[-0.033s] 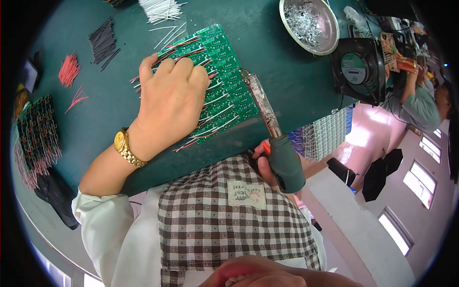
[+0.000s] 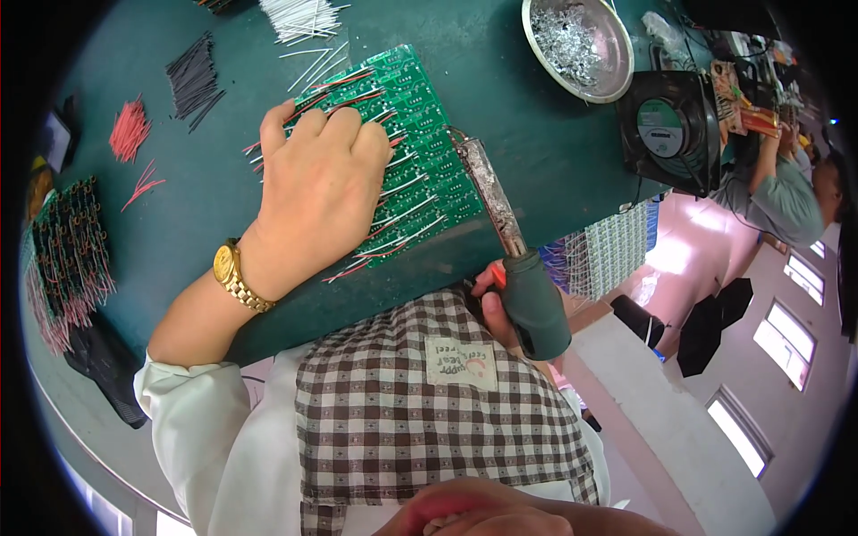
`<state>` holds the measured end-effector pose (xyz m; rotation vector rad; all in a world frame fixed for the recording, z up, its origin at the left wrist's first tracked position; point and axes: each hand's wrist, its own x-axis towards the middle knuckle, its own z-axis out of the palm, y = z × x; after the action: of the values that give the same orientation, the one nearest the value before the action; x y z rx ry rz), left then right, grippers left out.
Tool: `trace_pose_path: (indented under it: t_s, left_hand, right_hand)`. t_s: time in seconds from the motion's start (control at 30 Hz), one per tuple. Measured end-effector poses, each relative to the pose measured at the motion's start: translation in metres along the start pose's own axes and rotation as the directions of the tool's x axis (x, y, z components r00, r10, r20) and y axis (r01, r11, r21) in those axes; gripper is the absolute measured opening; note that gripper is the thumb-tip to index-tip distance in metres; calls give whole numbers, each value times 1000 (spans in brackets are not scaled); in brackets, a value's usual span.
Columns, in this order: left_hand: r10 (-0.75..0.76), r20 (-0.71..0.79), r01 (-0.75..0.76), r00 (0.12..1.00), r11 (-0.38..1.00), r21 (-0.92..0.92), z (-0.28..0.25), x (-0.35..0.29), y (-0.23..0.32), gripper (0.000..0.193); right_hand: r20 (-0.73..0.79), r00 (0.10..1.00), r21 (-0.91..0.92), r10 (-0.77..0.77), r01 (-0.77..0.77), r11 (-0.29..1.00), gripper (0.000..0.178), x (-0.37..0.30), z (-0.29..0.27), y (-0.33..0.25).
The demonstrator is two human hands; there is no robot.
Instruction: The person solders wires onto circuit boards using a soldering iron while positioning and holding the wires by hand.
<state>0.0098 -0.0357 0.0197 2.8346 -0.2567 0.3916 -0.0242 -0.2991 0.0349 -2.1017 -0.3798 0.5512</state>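
Observation:
My left hand (image 2: 323, 174), a gold watch at its wrist, lies over a panel of green circuit boards (image 2: 420, 98) with its fingers curled down. Its fingertips and whatever they pinch are hidden beneath the hand. Red, white and black wires (image 2: 407, 210) lie in rows across the panel and stick out on both sides of the hand. My right hand (image 2: 496, 313) is closed round the dark green handle of a soldering iron (image 2: 534, 299) with a red part by the fingers. The iron's metal barrel slants up and left, its thin tip near the panel's right edge.
Piles of white wires (image 2: 299, 20), black wires (image 2: 192, 76) and red wires (image 2: 130, 131) lie at the far left. Wired boards (image 2: 71, 246) stand at the left edge. A bowl of metal scraps (image 2: 617, 80) and a black fan (image 2: 684, 152) are at right; beyond, a person (image 2: 778, 196) works.

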Motion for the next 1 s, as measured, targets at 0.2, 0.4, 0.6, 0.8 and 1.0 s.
trace_pose_path:
  t_s: [0.2, 0.4, 0.6, 0.8, 1.0]
  left_hand:
    - [10, -28, -10, 1000, 1000, 28, 1, -3, 0, 14]
    - [-62, 106, 64, 992, 998, -17, -19, 3, -4, 20]
    - [-89, 20, 91, 996, 970, -227, -34, 1, 6, 12]
    - [-13, 39, 19, 999, 986, -165, -6, -5, 19, 15]
    - [3, 54, 1, 999, 997, -75, -4, -3, 22, 14]
  right_hand:
    - [-65, 992, -85, -108, 102, 991, 25, 0, 4, 9]
    - [-118, 990, 46, 73, -68, 997, 24, -11, 5, 13]
    - [-190, 979, 33, -75, 83, 996, 27, -13, 6, 31]
    - [-161, 986, 38, -44, 51, 998, 24, -13, 4, 27]
    - [-78, 988, 49, -135, 140, 989, 25, -11, -6, 17]
